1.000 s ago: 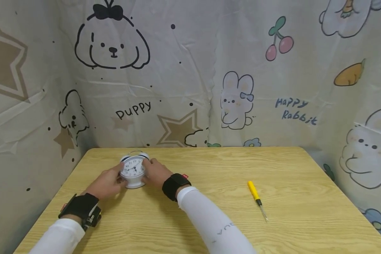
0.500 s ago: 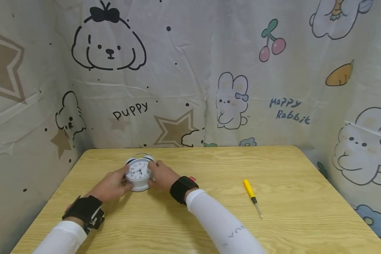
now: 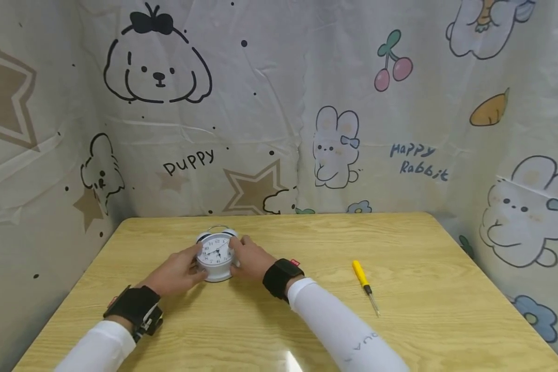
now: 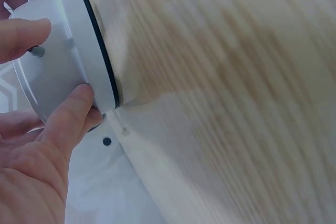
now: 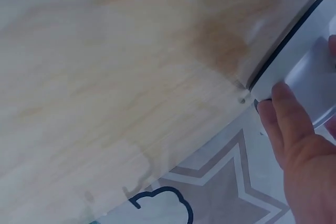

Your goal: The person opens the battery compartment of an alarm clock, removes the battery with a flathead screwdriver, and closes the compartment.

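Well, clock: stood on tbl betw. L hand & R hand, dial twd. person.
L hand: gripped clock's L side, digits curled on casing.
R hand: gripped opp. side, likewise.
Screwdriver: yellow-handled, lay well apart, R of R hand.
Straps: blk, one per wrist, just behind hands.
Backdrop: cartoon-print cloth beyond hands.

The little clock is white. It has a round face with black numbers, two bells on top and a thin shiny loop over them. It stands up straight on the table, left of the middle and near the far edge, its face toward the near edge.
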`<state>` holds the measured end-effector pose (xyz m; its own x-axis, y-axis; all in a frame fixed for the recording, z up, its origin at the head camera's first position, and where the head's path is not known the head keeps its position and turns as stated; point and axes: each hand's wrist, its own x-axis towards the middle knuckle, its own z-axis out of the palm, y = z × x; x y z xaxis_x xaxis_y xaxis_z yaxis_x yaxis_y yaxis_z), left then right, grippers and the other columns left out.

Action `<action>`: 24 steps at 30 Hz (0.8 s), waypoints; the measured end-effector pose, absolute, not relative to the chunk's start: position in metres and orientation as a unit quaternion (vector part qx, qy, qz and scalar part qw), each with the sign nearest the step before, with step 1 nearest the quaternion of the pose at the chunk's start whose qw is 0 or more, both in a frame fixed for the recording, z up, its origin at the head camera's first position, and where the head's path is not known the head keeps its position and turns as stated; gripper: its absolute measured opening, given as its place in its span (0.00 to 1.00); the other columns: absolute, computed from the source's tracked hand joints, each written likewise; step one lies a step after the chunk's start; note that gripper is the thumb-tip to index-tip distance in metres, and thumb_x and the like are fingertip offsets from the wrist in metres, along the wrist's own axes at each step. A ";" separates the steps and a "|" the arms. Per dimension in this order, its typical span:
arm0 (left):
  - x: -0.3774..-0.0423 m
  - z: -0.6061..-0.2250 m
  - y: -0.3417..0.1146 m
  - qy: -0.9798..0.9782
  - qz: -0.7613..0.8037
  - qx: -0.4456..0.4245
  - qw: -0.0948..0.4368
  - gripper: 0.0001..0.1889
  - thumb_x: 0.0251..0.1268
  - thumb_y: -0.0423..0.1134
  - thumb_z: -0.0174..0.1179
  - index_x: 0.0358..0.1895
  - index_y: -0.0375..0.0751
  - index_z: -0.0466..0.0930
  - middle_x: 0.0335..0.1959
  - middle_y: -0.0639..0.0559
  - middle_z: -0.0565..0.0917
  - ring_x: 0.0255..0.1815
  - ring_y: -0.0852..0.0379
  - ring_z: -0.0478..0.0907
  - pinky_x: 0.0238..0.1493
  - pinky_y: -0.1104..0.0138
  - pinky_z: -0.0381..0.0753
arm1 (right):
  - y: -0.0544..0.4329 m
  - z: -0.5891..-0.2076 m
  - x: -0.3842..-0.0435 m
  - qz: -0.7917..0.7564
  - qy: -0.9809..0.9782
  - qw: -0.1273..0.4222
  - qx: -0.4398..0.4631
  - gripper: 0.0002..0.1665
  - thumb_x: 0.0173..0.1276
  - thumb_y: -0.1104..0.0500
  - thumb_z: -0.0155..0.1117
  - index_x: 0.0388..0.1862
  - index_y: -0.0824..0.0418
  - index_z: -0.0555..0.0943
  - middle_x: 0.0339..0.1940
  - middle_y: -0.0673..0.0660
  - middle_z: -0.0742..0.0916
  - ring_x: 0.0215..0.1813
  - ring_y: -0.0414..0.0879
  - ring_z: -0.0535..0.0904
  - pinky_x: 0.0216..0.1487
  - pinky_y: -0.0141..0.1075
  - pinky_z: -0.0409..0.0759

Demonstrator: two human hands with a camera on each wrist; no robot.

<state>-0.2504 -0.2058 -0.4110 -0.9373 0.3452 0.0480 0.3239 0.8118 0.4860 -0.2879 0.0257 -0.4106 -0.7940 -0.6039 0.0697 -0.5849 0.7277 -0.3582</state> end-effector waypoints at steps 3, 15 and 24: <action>-0.250 -0.411 -0.200 0.949 0.258 0.182 0.024 0.43 0.71 0.41 0.66 0.77 0.19 0.55 0.75 0.21 0.65 0.77 0.28 0.67 0.75 0.40 0.71 | 0.033 -0.413 -0.287 -0.179 0.930 0.020 -0.321 0.27 0.74 0.55 0.68 0.65 0.56 0.67 0.58 0.60 0.79 0.44 0.43 0.78 0.47 0.30 0.82; -0.242 -0.415 -0.176 0.935 0.275 0.224 0.021 0.43 0.70 0.40 0.68 0.77 0.19 0.56 0.74 0.22 0.68 0.73 0.31 0.72 0.71 0.45 0.78 | 0.067 -0.412 -0.271 -0.162 0.928 0.011 -0.334 0.26 0.73 0.54 0.69 0.62 0.58 0.68 0.56 0.62 0.80 0.43 0.43 0.79 0.45 0.30 0.83; -0.232 -0.415 -0.156 0.927 0.271 0.258 0.014 0.41 0.70 0.39 0.68 0.77 0.22 0.58 0.73 0.25 0.71 0.73 0.34 0.74 0.69 0.47 0.79 | 0.094 -0.412 -0.255 -0.163 0.926 0.007 -0.339 0.26 0.72 0.54 0.69 0.60 0.58 0.67 0.53 0.62 0.79 0.41 0.42 0.77 0.42 0.29 0.82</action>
